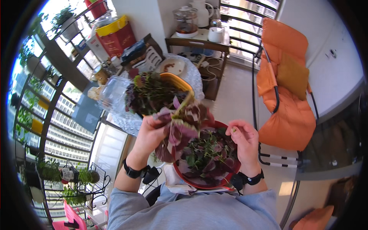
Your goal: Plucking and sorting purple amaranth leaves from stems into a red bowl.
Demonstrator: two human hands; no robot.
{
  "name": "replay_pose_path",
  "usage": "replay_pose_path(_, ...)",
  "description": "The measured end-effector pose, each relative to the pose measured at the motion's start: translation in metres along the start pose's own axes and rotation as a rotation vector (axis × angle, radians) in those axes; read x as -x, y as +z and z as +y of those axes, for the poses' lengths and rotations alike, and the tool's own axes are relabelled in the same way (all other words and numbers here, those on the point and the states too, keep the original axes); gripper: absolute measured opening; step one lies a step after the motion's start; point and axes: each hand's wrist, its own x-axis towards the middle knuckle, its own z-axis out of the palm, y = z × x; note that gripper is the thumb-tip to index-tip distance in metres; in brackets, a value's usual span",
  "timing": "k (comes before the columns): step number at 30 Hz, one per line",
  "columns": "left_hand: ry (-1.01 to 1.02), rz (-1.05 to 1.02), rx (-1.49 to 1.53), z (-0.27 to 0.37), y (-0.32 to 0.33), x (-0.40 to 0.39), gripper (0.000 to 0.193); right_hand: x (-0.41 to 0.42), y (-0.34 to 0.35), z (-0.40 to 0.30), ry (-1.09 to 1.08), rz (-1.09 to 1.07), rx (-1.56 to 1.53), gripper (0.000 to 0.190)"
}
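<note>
My left hand grips a stalk of purple-green leafy vegetable, its broad leaves fanned out and slightly blurred. Below it, a red basin rests at my lap, filled with loose purple leaves and green sprigs. Over the basin's right rim I hold up my right hand, fingers loosely curled. A tiny green scrap sticks to its thumb; nothing else shows in that hand. Beyond the held stalk, more leafy stems are heaped in a yellow-orange basket, which they partly hide.
A round table with a patterned cover bears the basket, a clear plastic container and a plate of small brown pieces. A side stand holds a glass kettle. An orange padded chair stands right; potted plants line the left railing.
</note>
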Motion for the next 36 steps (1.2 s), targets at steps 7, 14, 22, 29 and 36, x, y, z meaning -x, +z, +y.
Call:
replay_pose_path(7, -0.158, -0.135, -0.085, -0.055, 0.052, 0.027, 0.019, 0.001, -0.017, 0.002, 0.002, -0.010, 0.102, 0.021)
replay_pose_path(14, -0.012, -0.071, -0.384, -0.073, 0.068, 0.037, 0.018, 0.018, -0.028, 0.025, -0.117, 0.051, 0.435, 0.010)
replay_pose_path(22, -0.004, -0.061, -0.573, -0.065, 0.064, 0.041, 0.014, 0.015, -0.035, 0.035, -0.613, 0.080, 1.370, 0.013)
replay_pose_path(29, -0.042, -0.098, -0.474, -0.060, 0.055, 0.036, 0.012, 0.013, -0.040, 0.033, -0.749, 0.060, 1.414, 0.012)
replay_pose_path(36, -0.321, 0.008, -0.176, -0.056, 0.037, 0.042, 0.014, 0.006, -0.073, 0.018, -0.527, 0.386, 1.115, 0.005)
